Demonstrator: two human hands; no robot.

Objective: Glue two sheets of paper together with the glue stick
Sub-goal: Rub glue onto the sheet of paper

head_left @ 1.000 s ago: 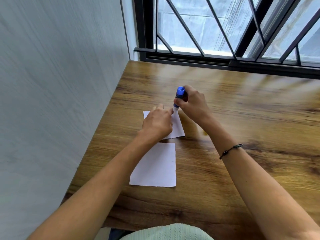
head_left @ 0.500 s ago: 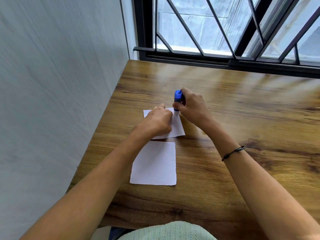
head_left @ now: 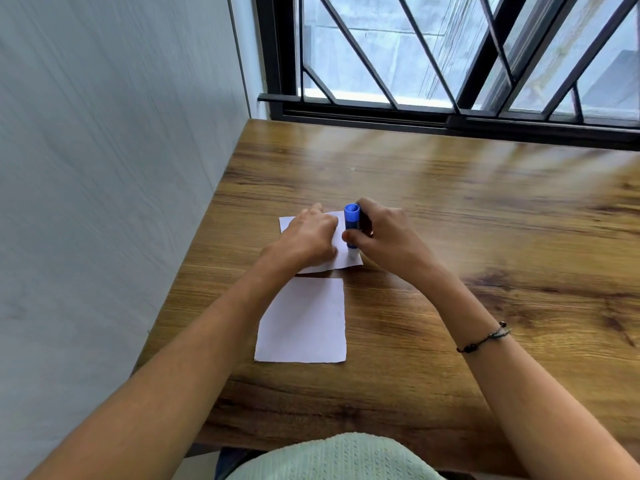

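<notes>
Wood-grain bench (head_left: 485,237) jammed into a corner, pale wall on the left and barred window (head_left: 450,64) up top, left hand (head_left: 306,239) pressing the far sheet (head_left: 341,244) mid-frame with fingers flat, right hand (head_left: 382,233) gripping the blue glue stick (head_left: 351,223) on it, second sheet (head_left: 303,320) just below.

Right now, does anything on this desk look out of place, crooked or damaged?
Nothing serious. The far sheet lies slightly askew to the near sheet, and both have uneven edges. The left hand presses the far sheet flat while the right hand holds the glue stick upright on it. No spills show.
</notes>
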